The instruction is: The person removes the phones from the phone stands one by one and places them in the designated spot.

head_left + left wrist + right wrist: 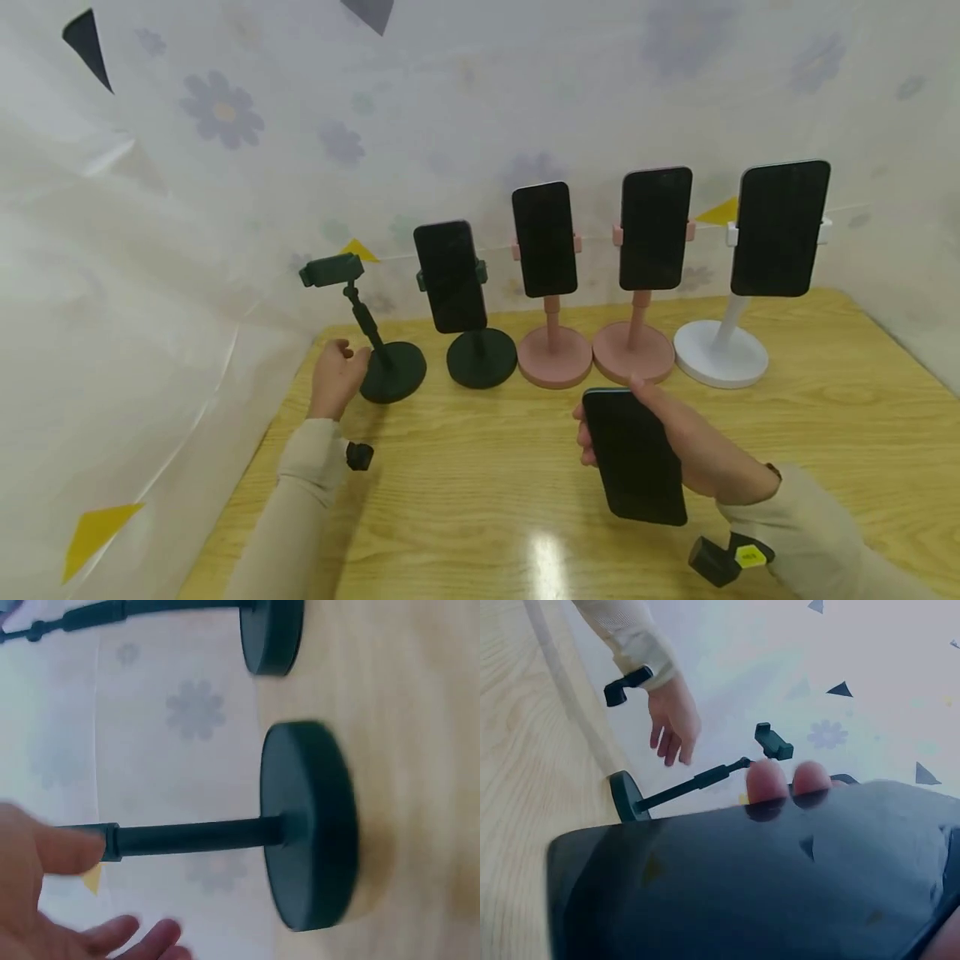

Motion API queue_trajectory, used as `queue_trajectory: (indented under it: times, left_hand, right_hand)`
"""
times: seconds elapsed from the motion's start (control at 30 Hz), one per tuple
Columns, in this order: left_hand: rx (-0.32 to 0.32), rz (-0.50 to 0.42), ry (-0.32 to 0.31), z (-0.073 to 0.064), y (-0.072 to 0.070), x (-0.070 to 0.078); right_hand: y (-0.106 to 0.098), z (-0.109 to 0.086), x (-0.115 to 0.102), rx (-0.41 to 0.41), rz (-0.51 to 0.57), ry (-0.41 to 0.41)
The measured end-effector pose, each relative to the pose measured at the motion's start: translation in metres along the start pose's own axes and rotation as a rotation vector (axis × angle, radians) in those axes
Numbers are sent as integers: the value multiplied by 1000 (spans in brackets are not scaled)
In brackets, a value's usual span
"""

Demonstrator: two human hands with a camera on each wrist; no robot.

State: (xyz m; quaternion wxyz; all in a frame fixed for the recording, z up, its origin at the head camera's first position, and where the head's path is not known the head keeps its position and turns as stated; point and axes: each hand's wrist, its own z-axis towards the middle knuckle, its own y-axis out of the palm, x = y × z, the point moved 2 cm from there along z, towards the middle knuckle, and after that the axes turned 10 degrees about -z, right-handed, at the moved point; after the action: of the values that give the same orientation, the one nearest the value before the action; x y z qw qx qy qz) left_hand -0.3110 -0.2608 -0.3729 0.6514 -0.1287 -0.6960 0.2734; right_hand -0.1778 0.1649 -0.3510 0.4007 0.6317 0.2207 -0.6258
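Phone (633,457), black screen showing, lies in the right hand (697,443), whose grip pinches its edges over the tabletop (450,483). The left hand (337,379) (its own grip loosely spread) is just beside the pole (365,321) of the leftmost green stand (396,372); four other stands (555,358) to its right carry phones (545,240).

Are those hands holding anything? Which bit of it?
The right hand holds a phone by its long sides, near the upper end. The left hand holds nothing; it's beside a dark green stand.
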Motion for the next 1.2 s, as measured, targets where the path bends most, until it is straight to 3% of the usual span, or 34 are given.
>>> queue_trajectory:
  times: [0.1,0.2,0.27,0.37,0.43,0.5,0.6,0.73,0.93,1.2]
  left_hand:
    - [69,35,55,-17,-1,-7]
    - [68,73,159,-33,3,-2]
    - [-12,42,178,-46,12,9]
    - [-141,-32,214,-68,37,36]
    - [-232,-63,266,-88,59,57]
    - [-295,-40,368,-108,81,74]
    - [-352,17,526,-137,109,91]
    - [-360,121,671,-165,134,101]
    - [-374,236,696,-188,156,108]
    - [-339,230,732,-193,166,112]
  right_hand:
    - [0,0,2,33,36,-53]
    - [1,1,2,102,85,-149]
    - [2,3,2,152,113,-216]
    - [2,5,2,218,133,-291]
    - [2,5,1,236,141,-325]
    - [2,6,0,256,150,-342]
    - [4,9,-2,275,119,-366]
    - [6,13,-5,325,89,-405]
    - [6,16,-7,517,-60,-438]
    - [12,19,-8,556,-120,-456]
